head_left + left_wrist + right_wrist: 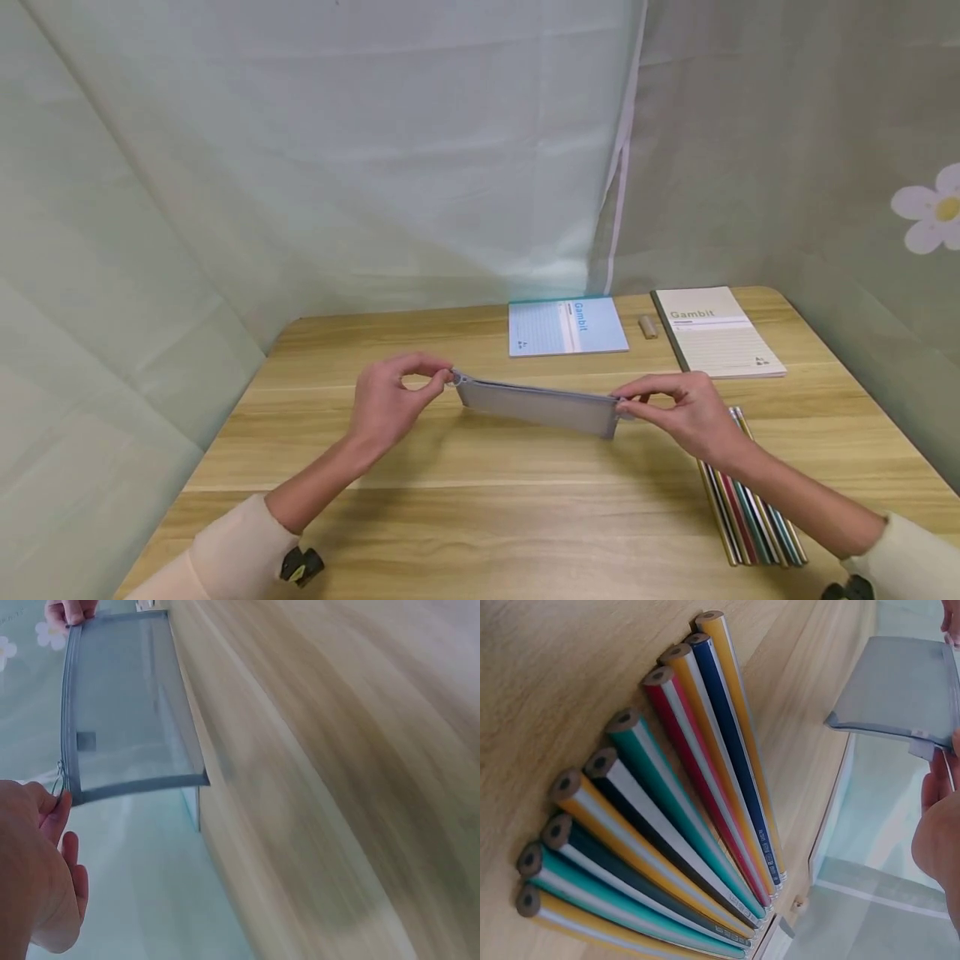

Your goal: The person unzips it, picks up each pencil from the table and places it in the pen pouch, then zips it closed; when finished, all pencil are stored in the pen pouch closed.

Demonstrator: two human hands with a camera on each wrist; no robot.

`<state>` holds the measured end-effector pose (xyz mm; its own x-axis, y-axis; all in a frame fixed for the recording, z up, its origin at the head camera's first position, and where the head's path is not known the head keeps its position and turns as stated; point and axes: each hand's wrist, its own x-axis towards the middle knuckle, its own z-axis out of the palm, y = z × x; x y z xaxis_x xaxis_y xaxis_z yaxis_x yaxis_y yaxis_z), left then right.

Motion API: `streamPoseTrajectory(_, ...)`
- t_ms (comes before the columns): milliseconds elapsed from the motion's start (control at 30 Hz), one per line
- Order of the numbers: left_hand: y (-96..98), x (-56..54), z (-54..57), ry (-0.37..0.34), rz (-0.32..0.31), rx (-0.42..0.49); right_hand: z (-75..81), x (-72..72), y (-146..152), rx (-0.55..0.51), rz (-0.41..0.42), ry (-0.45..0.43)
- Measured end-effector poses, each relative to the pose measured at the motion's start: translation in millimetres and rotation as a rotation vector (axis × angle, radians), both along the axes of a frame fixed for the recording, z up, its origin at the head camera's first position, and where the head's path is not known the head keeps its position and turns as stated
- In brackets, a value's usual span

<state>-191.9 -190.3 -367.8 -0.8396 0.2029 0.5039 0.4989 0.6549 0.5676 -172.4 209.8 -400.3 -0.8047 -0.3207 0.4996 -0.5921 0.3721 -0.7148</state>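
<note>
Pouch (536, 407), grey and translucent (zip (68, 705) along its upper edge), held aloft over the table (525, 517). Thumb and fingertips of my left hand (386, 400) nearly meet, pinching one upper corner; those of my right hand (690, 414) likewise pinch the opposite one. Pencils (681, 806) lie beneath my right forearm (806, 504); beyond lie a blue notebook (551, 329) and a cream notebook (720, 337).

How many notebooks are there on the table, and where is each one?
2: the blue notebook lies near the far edge of the table, beyond the pouch; the white notebook lies right of the blue one, past the small brown object.
</note>
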Motion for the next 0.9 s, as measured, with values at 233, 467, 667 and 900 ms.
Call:
streamPoseTrajectory(233,-17.9,2.9,1.0,0.018,0.044,-0.036,1.2,1.9,3.6,-0.009,0.025,-0.010)
streamPoseTrajectory(467,-26.5,5.6,-4.0,0.014,0.054,-0.035,0.5,1.9,3.8,-0.003,0.029,-0.008)
streamPoseTrajectory(667,-26.7,7.2,-11.2,-0.014,0.024,-0.002,-1.8,2.6,3.1,-0.003,0.004,-0.008)
streamPoseTrajectory(900,-28.9,10.0,-18.8,-0.141,-0.050,0.015,-3.4,6.1,1.4,0.010,-0.022,-0.004)
